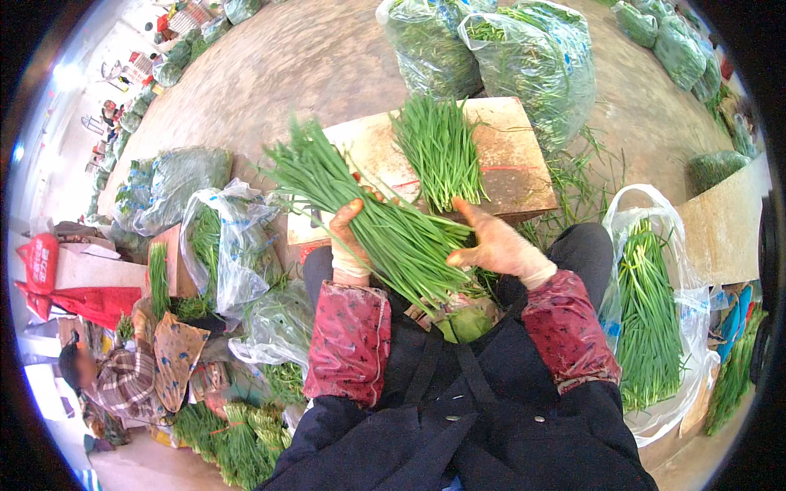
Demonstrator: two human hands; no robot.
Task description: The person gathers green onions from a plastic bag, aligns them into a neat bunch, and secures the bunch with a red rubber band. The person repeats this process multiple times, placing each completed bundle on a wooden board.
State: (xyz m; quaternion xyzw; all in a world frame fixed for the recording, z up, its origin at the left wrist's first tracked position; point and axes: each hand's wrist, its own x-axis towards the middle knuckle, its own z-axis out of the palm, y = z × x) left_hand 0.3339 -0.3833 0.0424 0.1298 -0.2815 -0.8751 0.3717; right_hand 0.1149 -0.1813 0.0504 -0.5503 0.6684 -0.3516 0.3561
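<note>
My left hand (351,236) is wrapped around a large loose bunch of green garlic chives (381,227), its leafy tips pointing to the upper left. Beside the pale cut ends of that bunch is my right hand (491,245), thumb and fingers spread; the thumb lies close to the stalks, and contact cannot be told. A smaller bunch of chives (439,153) lies on a worn wooden board (509,132) just beyond my hands, its stalk ends towards me. Below the held bunch, over my lap, a light green rounded thing (465,324) is partly covered.
A plastic bag of chives (649,325) stands at my right. Two full bags (528,67) stand beyond the board, with loose stalks (583,178) on the floor. Open bags (236,245) and tied bunches (239,436) lie at left, where a co-worker (123,374) holds chives.
</note>
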